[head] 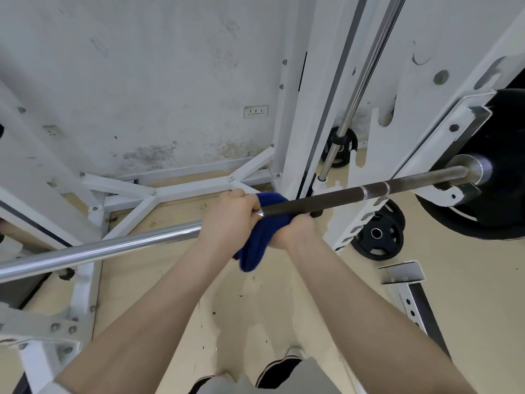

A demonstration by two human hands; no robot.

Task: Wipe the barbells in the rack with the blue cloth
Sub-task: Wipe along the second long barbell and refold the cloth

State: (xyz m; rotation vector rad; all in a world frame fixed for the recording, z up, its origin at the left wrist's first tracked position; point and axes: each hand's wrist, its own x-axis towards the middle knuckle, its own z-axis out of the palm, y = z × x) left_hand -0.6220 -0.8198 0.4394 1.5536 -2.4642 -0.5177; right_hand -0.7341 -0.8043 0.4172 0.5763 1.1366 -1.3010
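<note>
A barbell (326, 199) lies across the white rack (301, 109), running from lower left to upper right. Its left stretch is bright chrome; right of the hands the shaft is dark and knurled, with a pale ring mark. Its right end carries a black plate (500, 194) and rests in a hook on the rack's right upright.

The blue cloth (257, 243) is bunched round the bar at mid-length, where chrome meets the dark section; a loose fold hangs below the bar.

The left hand (227, 220) is curled over the bar from above, fingers closed round bar and cloth together. The right hand (295, 230) sits just beside it, touching the cloth, fingers curled into the cloth from beneath; its fingertips are hidden behind the fabric.

A second chrome bar (366, 78) stands near upright against the rack behind. Two smaller black plates (377, 234) hang low on the rack at right. A wall socket (255, 111) shows on the stained wall. The floor (284, 294) is tan and spotted.
</note>
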